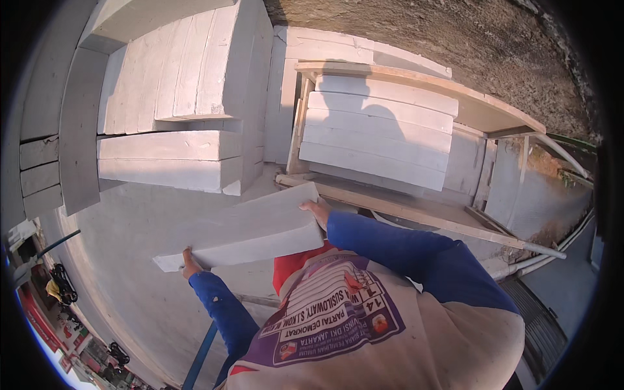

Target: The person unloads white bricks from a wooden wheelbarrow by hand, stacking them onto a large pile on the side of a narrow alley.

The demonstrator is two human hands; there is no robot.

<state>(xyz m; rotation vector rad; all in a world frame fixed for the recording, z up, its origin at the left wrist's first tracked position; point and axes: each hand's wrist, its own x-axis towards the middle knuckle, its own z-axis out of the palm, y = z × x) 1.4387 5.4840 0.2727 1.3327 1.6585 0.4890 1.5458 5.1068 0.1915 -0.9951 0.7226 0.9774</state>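
Centrally placed: one long white block [253, 224], in front of the person and spanning both hands. Long axis: slantwise, left end nearer the body, right end farther off. Underside: out of sight; whether anything beneath bears weight cannot be told.

Left hand [190, 262]: part-closed at the near edge, a little in from the block's left end; block lies to its right and far side. Some fingers hidden beneath.

Right hand [316, 212]: part-closed over the right end, fingertips on the upper face; block extends from it to the left and near.

Wooden frame [406, 211]: far right of the held block, its left near corner just beside the block's right end; contact cannot be told. Right hand the nearer of the two to it. Contents: stacked pale blocks [377, 138], long axes roughly left to right, right ends slightly nearer, thus at an angle to the held block.

Block pile [162, 161]: far left, apart from both hands.

Grey floor [130, 234]: left of the held block.
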